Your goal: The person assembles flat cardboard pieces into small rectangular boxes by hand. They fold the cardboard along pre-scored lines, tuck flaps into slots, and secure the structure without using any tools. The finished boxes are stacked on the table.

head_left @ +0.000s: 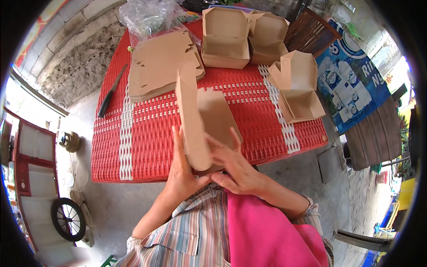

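A partly folded brown cardboard box lies at the table's near edge, its long left panel standing up. My left hand is closed on the near left side, fingers along the panel's outside and thumb at the near edge. My right hand grips the near right part, thumb low and fingers reaching over the cardboard; these fingers are slightly blurred. Both thumbs come close together at the near edge. Beyond the panel lies a stack of flat cardboard blanks.
Folded open boxes stand at the back, with another open box on the right. A black-handled knife rests at the left on the red woven table. A clear plastic bag is behind the blanks. A wooden chair stands right.
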Demonstrator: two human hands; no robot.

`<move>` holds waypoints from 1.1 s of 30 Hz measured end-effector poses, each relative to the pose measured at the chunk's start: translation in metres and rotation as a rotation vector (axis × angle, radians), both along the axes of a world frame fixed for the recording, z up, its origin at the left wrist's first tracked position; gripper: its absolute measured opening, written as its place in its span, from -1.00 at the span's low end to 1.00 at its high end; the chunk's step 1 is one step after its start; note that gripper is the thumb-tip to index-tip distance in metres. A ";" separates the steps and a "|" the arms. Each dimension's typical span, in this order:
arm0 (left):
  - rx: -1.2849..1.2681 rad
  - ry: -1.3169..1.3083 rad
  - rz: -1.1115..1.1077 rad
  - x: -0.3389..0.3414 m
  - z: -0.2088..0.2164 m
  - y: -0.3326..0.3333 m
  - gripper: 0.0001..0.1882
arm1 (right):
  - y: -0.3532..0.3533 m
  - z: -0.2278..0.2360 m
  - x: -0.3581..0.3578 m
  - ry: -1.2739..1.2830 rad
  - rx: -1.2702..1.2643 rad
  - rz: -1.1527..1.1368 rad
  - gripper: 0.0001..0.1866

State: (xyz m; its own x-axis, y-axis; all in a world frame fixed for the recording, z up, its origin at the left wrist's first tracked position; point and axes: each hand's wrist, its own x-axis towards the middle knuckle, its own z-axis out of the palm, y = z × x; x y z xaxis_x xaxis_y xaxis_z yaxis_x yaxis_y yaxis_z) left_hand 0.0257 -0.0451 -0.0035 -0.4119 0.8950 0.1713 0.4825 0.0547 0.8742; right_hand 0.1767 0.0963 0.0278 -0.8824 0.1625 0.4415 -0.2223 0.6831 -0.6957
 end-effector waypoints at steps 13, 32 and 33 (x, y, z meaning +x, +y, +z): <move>0.266 -0.731 0.381 -0.060 0.025 0.002 -0.65 | 0.030 0.028 0.023 -0.243 0.328 -0.048 -0.43; -0.092 0.557 0.071 -0.067 0.036 -0.005 -0.52 | 0.014 0.004 -0.005 -0.104 0.389 -0.004 -0.78; -0.111 0.482 0.034 -0.058 0.045 -0.013 -0.53 | 0.018 0.005 -0.009 -0.121 0.344 -0.014 -0.78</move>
